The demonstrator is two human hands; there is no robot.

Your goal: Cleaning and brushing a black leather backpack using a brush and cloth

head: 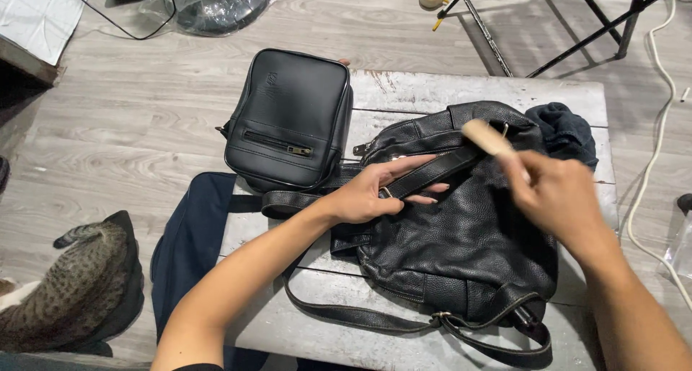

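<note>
Closest to the camera, the worn white wooden table shows chipped paint and gaps between its planks; it stands on a pale grey wood-look floor. A loose black strap curls across the near edge of the table. At the lower left a tabby cat sits on the floor, beside a dark navy cloth that hangs off the table's left side.

Across the middle of the table lies a black pebbled-leather backpack, flat on its side, zipped shut, so what is inside cannot be seen. The left hand rests on it, fingers curled narrow around one of its straps. The right hand is closed around a light wooden brush handle, blurred, held just over the backpack's upper part; the bristles are not visible.

Past the left hand a smaller black smooth-leather bag stands half on the table's left corner, its front zip pocket closed. A dark blue cloth is bunched at the table's far right, touching the backpack.

Farther off, black metal stand legs cross the floor, a white cable trails down the right, and a clear plastic wrap over something dark lies at the top left
</note>
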